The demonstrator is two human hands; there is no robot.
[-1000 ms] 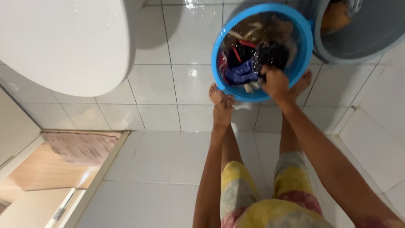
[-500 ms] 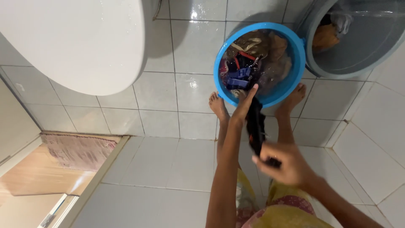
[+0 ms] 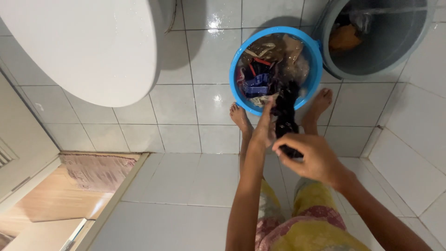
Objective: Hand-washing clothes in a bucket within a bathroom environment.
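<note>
- The right hand point(image 3: 312, 158) is closed around the near end of a dark wet garment point(image 3: 284, 110), fingers curled over the cloth so that a bunch of it sits inside the fist.
- The left hand point(image 3: 265, 125) lies flat against the left side of the same garment, fingers stretched out along it toward the far end; whether it pinches the cloth or only presses on it cannot be told.
- The garment runs as a twisted strip from the right fist away to the rim of a blue basin point(image 3: 237, 88), its far end hanging over the soaked laundry inside.
- The basin stands on the white tiled floor point(image 3: 186, 135), just beyond the person's bare feet.
- A grey bucket point(image 3: 371, 69) touches the basin on the far right.
- A white toilet lid point(image 3: 88, 51) fills the far left; a pinkish mat point(image 3: 97, 169) lies at the near left.
</note>
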